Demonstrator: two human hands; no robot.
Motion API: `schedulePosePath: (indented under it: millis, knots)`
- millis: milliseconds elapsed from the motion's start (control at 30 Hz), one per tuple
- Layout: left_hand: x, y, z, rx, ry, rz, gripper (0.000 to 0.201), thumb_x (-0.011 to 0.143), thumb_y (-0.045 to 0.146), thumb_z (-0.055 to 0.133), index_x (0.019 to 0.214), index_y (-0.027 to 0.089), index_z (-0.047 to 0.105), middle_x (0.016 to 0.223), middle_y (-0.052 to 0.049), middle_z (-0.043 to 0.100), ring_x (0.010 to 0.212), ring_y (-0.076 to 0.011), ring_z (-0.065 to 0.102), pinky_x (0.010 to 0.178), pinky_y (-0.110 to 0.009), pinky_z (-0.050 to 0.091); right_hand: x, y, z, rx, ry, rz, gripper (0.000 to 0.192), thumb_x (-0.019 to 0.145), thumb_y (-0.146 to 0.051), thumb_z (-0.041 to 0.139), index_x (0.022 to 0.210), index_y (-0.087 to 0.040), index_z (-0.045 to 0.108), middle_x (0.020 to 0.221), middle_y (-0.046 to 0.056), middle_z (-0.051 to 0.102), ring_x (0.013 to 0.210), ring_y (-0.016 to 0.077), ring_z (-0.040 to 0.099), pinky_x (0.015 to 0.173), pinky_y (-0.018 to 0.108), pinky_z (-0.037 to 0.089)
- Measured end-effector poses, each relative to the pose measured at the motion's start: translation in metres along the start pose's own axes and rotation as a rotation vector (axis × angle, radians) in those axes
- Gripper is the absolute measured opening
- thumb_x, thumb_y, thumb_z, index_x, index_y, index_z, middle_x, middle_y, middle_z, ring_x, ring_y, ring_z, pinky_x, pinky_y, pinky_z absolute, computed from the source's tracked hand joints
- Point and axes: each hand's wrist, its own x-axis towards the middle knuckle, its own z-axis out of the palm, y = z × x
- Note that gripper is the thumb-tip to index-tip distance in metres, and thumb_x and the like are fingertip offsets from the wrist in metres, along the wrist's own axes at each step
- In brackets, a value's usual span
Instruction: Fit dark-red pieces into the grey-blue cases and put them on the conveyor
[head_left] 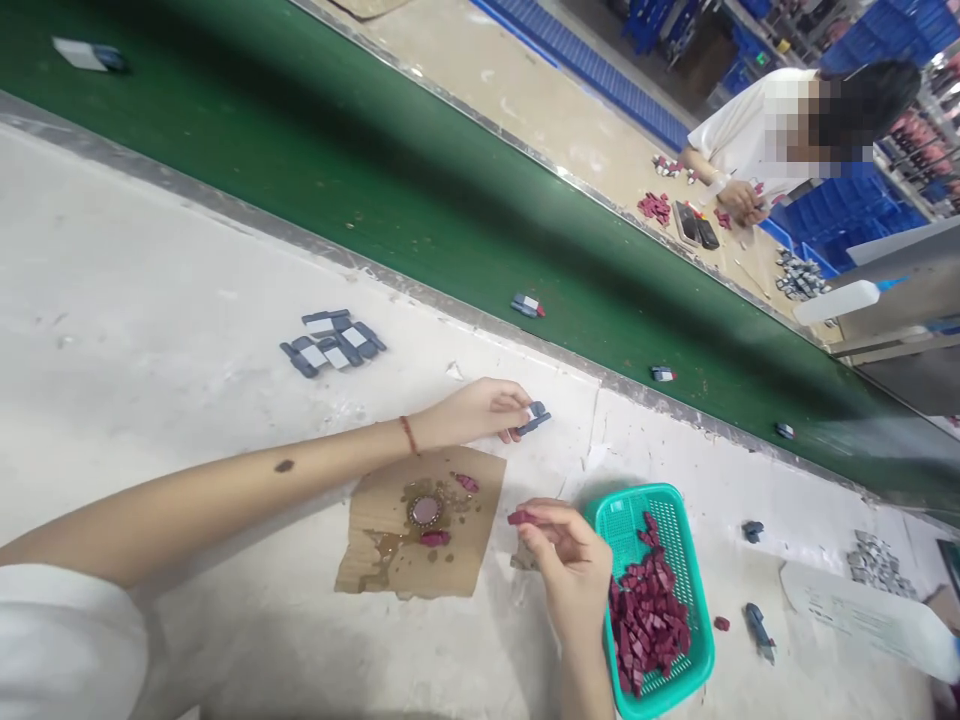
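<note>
My left hand [474, 411] pinches a small dark blue part with a white face [534, 417] just above the white table. My right hand [568, 556] holds a small dark red piece [519, 518] between thumb and fingers, beside a teal basket [679, 517] filled with several dark red pieces [646, 612]. Between my hands lies a piece of brown cardboard [390, 555] with a round glue puddle [424, 511] and two red pieces on it. A cluster of several blue and white parts [333, 343] lies on the table to the far left.
A green conveyor belt [360, 160] runs diagonally past the table, carrying single blue parts [527, 305]. Across it, another person [780, 130] works at a bench with red pieces. Loose blue parts [759, 630], a white bag [862, 612] and small grey parts [876, 562] lie right of the basket.
</note>
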Motion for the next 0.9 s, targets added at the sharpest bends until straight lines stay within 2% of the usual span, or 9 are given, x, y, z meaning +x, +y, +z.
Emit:
schedulePosePath:
  millis: [133, 233, 300, 400, 500, 567, 700, 767, 900]
  knots:
    - [-0.037, -0.001, -0.027, -0.292, 0.07, -0.144, 0.018, 0.088, 0.026, 0.056, 0.101, 0.013, 0.057, 0.087, -0.007, 0.072, 0.079, -0.0186, 0.072, 0.069, -0.029, 0.057, 0.005, 0.001, 0.025, -0.175, -0.216, -0.277, 0.006, 0.085, -0.02, 0.068, 0.083, -0.022, 0.074, 0.083, 0.006, 0.074, 0.078, 0.0192, 0.07, 0.071, 0.031, 0.059]
    - [-0.06, 0.002, -0.039, -0.515, 0.101, -0.27, 0.031, 0.077, 0.027, 0.07, 0.104, 0.014, 0.063, 0.088, -0.006, 0.073, 0.087, -0.0209, 0.07, 0.078, -0.033, 0.057, 0.009, 0.005, 0.041, -0.263, -0.351, -0.471, 0.013, 0.092, -0.018, 0.059, 0.094, -0.022, 0.072, 0.087, 0.007, 0.072, 0.081, 0.0193, 0.069, 0.073, 0.033, 0.058]
    - [-0.072, 0.004, -0.043, -0.594, 0.111, -0.316, 0.037, 0.074, 0.027, 0.074, 0.108, 0.015, 0.064, 0.095, -0.008, 0.073, 0.092, -0.0223, 0.069, 0.082, -0.035, 0.056, 0.011, 0.009, 0.05, -0.329, -0.402, -0.58, 0.018, 0.095, -0.017, 0.054, 0.099, -0.021, 0.07, 0.089, 0.008, 0.071, 0.082, 0.0195, 0.068, 0.073, 0.033, 0.058]
    - [-0.087, 0.003, -0.045, -0.703, 0.159, -0.367, 0.029, 0.073, 0.028, 0.077, 0.097, 0.016, 0.065, 0.097, -0.009, 0.073, 0.091, -0.022, 0.069, 0.082, -0.035, 0.056, 0.013, 0.015, 0.057, -0.421, -0.428, -0.689, 0.021, 0.096, -0.013, 0.049, 0.102, -0.02, 0.069, 0.089, 0.009, 0.071, 0.081, 0.0196, 0.067, 0.07, 0.032, 0.058]
    - [-0.099, 0.001, -0.042, -0.763, 0.211, -0.395, 0.024, 0.073, 0.028, 0.077, 0.088, 0.018, 0.06, 0.09, -0.005, 0.071, 0.081, -0.0189, 0.07, 0.077, -0.033, 0.057, 0.015, 0.017, 0.058, -0.469, -0.434, -0.716, 0.023, 0.095, -0.009, 0.048, 0.101, -0.02, 0.067, 0.088, 0.009, 0.07, 0.079, 0.0191, 0.066, 0.067, 0.03, 0.058]
    - [-0.106, 0.001, -0.04, -0.785, 0.226, -0.407, 0.023, 0.077, 0.028, 0.074, 0.093, 0.019, 0.061, 0.091, -0.004, 0.07, 0.077, -0.0181, 0.07, 0.075, -0.032, 0.057, 0.016, 0.017, 0.058, -0.473, -0.45, -0.722, 0.022, 0.095, -0.009, 0.048, 0.102, -0.02, 0.066, 0.089, 0.009, 0.069, 0.078, 0.0188, 0.065, 0.066, 0.03, 0.058]
    - [-0.113, 0.002, -0.033, -0.717, 0.2, -0.408, 0.028, 0.083, 0.024, 0.066, 0.111, 0.021, 0.065, 0.106, -0.008, 0.069, 0.086, -0.02, 0.07, 0.076, -0.032, 0.058, 0.017, 0.014, 0.059, -0.491, -0.439, -0.732, 0.021, 0.095, -0.008, 0.049, 0.1, -0.019, 0.066, 0.088, 0.009, 0.069, 0.078, 0.019, 0.064, 0.066, 0.03, 0.057]
    - [-0.115, 0.002, -0.03, -0.68, 0.174, -0.398, 0.031, 0.082, 0.023, 0.066, 0.113, 0.02, 0.065, 0.109, -0.009, 0.069, 0.089, -0.0207, 0.069, 0.076, -0.032, 0.058, 0.017, 0.013, 0.06, -0.483, -0.436, -0.711, 0.02, 0.095, -0.009, 0.049, 0.098, -0.018, 0.067, 0.087, 0.01, 0.069, 0.078, 0.0191, 0.064, 0.067, 0.03, 0.058]
    - [-0.119, -0.001, -0.022, -0.602, 0.168, -0.371, 0.03, 0.084, 0.029, 0.063, 0.113, 0.02, 0.064, 0.093, -0.005, 0.069, 0.079, -0.0188, 0.067, 0.072, -0.03, 0.057, 0.016, 0.012, 0.06, -0.382, -0.463, -0.619, 0.021, 0.095, -0.012, 0.051, 0.097, -0.02, 0.069, 0.088, 0.009, 0.071, 0.079, 0.0189, 0.066, 0.069, 0.031, 0.059]
